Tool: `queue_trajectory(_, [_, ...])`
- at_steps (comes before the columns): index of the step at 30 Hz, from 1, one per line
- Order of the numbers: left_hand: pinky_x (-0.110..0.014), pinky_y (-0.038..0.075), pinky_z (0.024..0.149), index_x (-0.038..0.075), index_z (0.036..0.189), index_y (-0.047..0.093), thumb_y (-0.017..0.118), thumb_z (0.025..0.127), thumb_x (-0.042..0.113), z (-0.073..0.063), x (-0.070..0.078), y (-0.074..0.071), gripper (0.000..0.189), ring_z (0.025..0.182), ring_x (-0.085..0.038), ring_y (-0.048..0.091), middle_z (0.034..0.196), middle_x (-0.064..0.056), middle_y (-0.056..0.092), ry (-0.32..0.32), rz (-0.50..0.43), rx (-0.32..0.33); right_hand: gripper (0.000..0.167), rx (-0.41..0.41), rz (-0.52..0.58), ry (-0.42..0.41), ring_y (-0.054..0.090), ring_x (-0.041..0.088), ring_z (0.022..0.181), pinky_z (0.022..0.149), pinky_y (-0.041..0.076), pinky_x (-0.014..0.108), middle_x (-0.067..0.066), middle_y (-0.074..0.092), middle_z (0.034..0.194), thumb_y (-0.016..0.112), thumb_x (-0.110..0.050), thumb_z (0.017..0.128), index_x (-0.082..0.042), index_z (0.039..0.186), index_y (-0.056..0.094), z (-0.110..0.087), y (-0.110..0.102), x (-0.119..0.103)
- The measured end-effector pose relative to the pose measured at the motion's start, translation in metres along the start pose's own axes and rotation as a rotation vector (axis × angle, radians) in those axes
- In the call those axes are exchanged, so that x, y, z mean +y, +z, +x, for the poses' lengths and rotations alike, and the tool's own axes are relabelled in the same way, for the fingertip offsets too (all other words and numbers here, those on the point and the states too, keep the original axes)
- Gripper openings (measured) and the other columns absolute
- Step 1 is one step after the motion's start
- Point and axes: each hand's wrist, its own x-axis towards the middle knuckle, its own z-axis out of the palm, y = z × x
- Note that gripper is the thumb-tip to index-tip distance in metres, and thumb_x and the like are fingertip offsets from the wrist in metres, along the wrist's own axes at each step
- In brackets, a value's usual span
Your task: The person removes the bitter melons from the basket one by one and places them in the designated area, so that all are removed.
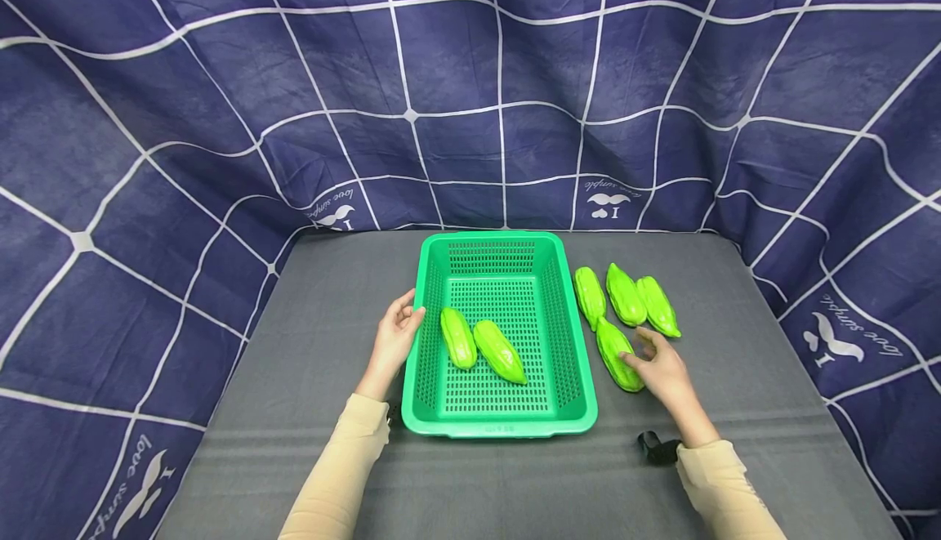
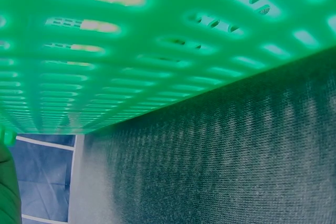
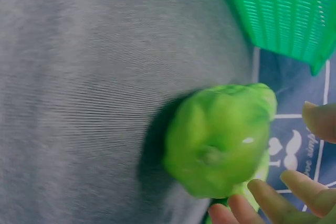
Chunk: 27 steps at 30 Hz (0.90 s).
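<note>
Head view: right hand [image 1: 660, 370], fingers parted and ungripped, beside the nearest loose green vegetable [image 1: 616, 352], right of the basket [image 1: 500, 427]; left hand [image 1: 394, 332] at its left rim, grip indeterminable. Grasping mid-body, thumb opposed, seemed soundest.

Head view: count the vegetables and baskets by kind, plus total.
Green vegetables: 6 (2 in the basket, 4 on the table beside it)
Baskets: 1
Total: 7
</note>
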Motion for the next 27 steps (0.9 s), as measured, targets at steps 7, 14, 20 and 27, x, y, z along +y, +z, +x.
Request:
queue_trajectory(7, [-0.051, 0.043, 0.104, -0.002, 0.149, 0.038, 0.057, 0.101, 0.015, -0.001, 0.0, 0.0, 0.054, 0.125, -0.041, 0.054, 0.105, -0.009, 0.052, 0.022, -0.008, -0.005, 0.072, 0.002, 0.016, -0.003, 0.03, 0.05, 0.139, 0.106, 0.035, 0.062, 0.032, 0.026, 0.154, 0.059, -0.024, 0.098, 0.001, 0.155, 0.022, -0.002, -0.012, -0.01])
queue_trajectory(14, [-0.048, 0.044, 0.102, -0.002, 0.15, 0.037, 0.057, 0.101, 0.015, -0.001, 0.0, -0.001, 0.054, 0.122, -0.04, 0.056, 0.105, -0.009, 0.053, 0.023, -0.001, -0.006, 0.072, 0.032, 0.047, -0.041, 0.033, 0.048, 0.14, 0.106, 0.035, 0.062, 0.03, 0.028, 0.155, 0.06, -0.025, 0.098, -0.001, 0.155, 0.024, -0.005, -0.018, -0.024])
queue_trajectory(20, [-0.045, 0.045, 0.1, 0.0, 0.149, 0.039, 0.058, 0.101, 0.015, 0.006, -0.012, 0.0, 0.054, 0.12, -0.038, 0.057, 0.103, -0.006, 0.052, 0.033, -0.001, 0.011, 0.07, 0.073, 0.058, -0.1, 0.038, 0.043, 0.138, 0.106, 0.038, 0.058, 0.024, 0.033, 0.155, 0.064, -0.024, 0.096, 0.0, 0.152, 0.03, -0.004, -0.022, -0.041])
queue_trajectory(27, [-0.04, 0.046, 0.098, 0.007, 0.149, 0.043, 0.061, 0.1, 0.02, 0.019, -0.038, 0.003, 0.054, 0.117, -0.032, 0.06, 0.101, -0.003, 0.052, 0.05, -0.007, 0.043, 0.066, 0.084, 0.1, -0.211, 0.042, 0.044, 0.136, 0.103, 0.042, 0.056, 0.024, 0.037, 0.153, 0.065, -0.019, 0.094, 0.003, 0.149, 0.035, -0.002, -0.023, -0.06])
